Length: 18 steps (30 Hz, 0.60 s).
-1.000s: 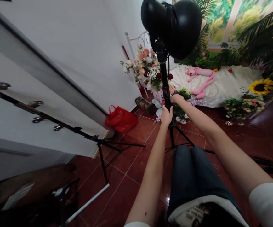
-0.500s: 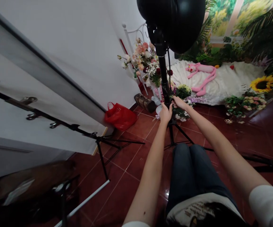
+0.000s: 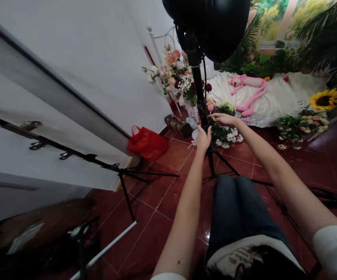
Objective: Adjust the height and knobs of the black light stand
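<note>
A black light stand [image 3: 199, 87] rises in front of me and carries a large black lamp head [image 3: 212, 29]. Low on its pole, my left hand [image 3: 203, 140] is wrapped round the shaft with the thumb up. To the right of the pole, my right hand [image 3: 224, 119] reaches in with fingers stretched toward the stand's collar. The fingertips are at the pole; whether they touch a small knob there I cannot make out. A thin cable [image 3: 205, 74] hangs beside the shaft. The stand's tripod legs [image 3: 211, 165] are spread on the floor before my knees.
On the left, a black stand with clips [image 3: 77, 153] leans across, near a red bag [image 3: 148, 143]. Flowers [image 3: 172, 68] surround a white-draped surface [image 3: 296, 97] holding a pink plush toy [image 3: 252, 83]. A white rod [image 3: 107, 249] lies on the red tiled floor [image 3: 145, 206].
My right hand has loosened from the collar, its fingers now straighter. The pole and lamp appear slightly further left and more tilted. My left hand keeps its hold.
</note>
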Each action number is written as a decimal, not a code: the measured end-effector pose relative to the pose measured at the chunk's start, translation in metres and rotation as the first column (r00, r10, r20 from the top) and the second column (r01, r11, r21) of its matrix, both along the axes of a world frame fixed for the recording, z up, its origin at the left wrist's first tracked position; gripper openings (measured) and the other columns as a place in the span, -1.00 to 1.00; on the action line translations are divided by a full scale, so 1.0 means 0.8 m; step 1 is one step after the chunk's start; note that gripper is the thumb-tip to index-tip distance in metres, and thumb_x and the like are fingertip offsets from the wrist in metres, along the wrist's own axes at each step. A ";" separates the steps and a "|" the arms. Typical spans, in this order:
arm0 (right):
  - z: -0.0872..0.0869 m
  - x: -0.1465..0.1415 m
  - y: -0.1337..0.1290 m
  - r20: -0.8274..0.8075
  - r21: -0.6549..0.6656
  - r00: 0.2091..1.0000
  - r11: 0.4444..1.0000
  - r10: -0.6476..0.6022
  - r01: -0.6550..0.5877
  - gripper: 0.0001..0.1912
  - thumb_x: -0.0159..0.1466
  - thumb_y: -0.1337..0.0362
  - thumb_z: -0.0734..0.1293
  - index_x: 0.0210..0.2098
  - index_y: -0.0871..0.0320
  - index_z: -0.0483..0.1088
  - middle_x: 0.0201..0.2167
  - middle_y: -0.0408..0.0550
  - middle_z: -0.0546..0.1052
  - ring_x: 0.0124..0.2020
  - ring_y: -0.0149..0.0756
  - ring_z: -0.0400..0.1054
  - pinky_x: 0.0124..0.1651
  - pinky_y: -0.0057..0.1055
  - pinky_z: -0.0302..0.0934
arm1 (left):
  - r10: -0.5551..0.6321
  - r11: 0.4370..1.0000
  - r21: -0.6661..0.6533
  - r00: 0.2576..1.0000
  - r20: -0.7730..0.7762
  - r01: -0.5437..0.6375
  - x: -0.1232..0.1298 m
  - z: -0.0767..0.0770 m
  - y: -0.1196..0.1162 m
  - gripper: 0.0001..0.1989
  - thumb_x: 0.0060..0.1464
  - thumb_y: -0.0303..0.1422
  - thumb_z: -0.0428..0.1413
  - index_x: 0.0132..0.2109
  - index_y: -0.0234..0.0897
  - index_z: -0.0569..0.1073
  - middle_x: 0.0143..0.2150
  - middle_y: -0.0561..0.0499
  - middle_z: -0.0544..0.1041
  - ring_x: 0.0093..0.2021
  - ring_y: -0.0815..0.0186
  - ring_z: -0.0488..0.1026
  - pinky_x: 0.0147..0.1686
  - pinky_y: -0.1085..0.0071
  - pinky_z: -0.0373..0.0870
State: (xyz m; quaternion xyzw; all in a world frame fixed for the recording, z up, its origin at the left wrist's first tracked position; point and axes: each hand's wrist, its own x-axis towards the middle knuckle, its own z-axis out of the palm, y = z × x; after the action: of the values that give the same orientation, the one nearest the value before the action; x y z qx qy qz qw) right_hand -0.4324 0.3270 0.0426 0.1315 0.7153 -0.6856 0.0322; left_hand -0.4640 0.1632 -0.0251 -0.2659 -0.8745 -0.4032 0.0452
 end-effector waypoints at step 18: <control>0.007 0.021 -0.043 -0.292 0.285 0.956 0.955 0.003 0.084 -0.64 -0.02 0.14 0.51 -0.44 0.16 0.30 -0.51 -0.18 0.38 -0.41 -0.40 0.24 -0.40 -0.47 0.17 | -0.028 0.999 -0.020 0.999 0.029 0.029 0.005 0.007 -0.003 -0.53 0.33 -0.12 -0.17 0.20 -0.37 0.13 0.11 -0.38 0.51 0.06 -0.03 0.55 -0.04 0.16 0.45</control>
State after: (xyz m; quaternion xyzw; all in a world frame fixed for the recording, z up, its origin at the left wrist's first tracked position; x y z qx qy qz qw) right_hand -0.4154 0.2926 0.0481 0.0480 0.8035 -0.5836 -0.1069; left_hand -0.4600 0.1610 -0.0197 -0.2729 -0.8752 -0.3988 0.0244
